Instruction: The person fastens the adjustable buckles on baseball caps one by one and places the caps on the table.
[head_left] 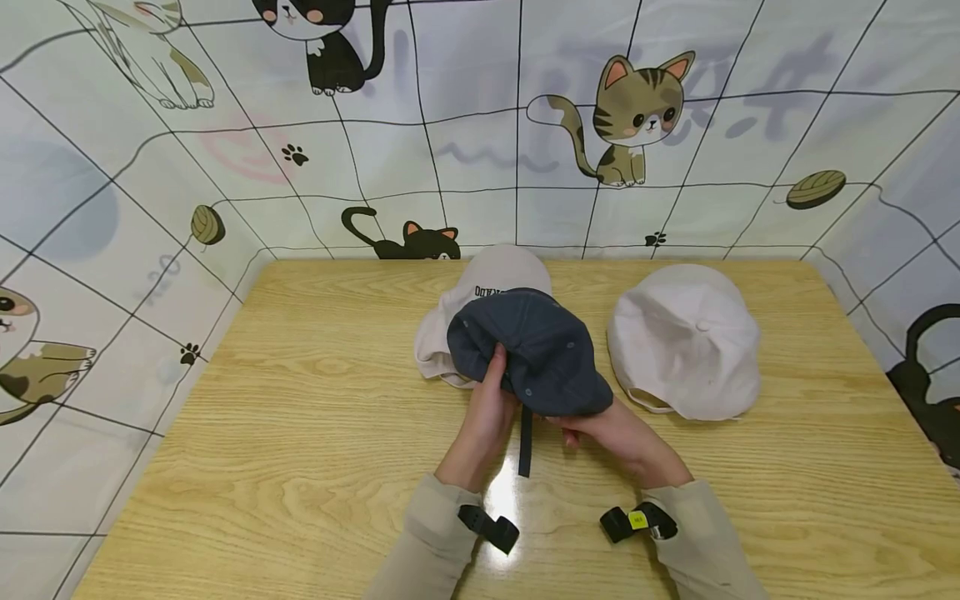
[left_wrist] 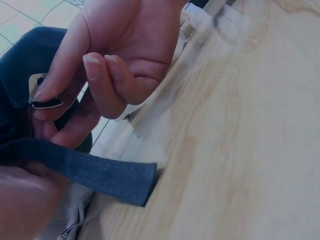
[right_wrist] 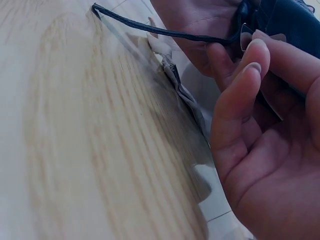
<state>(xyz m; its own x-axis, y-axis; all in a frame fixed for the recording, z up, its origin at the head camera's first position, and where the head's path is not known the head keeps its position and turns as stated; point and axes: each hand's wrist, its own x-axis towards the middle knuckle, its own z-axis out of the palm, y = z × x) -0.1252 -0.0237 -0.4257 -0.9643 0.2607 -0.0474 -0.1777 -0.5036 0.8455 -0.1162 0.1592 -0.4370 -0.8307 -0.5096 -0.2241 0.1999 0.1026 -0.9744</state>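
Above the middle of the table, a dark blue baseball cap (head_left: 525,333) is held between both hands. My left hand (head_left: 489,412) grips its back edge, the thumb lying on the outside. From the cap's back hangs a dark cloth strap (head_left: 525,446), its free end pointing toward me. With thumb and finger, my right hand (head_left: 611,429) pinches the small metal buckle (left_wrist: 35,82) on the strap. In the right wrist view, the strap (right_wrist: 165,32) runs past the left hand's fingers to the buckle (right_wrist: 244,41). The cap partly hides the fingers in the head view.
Behind the blue cap lies a beige cap (head_left: 506,267) with dark lettering, partly covered from sight. A whitish cap (head_left: 705,350) rests to the right on the wooden table (head_left: 315,467). Cloth walls (head_left: 480,158) printed with cats enclose the back and sides.
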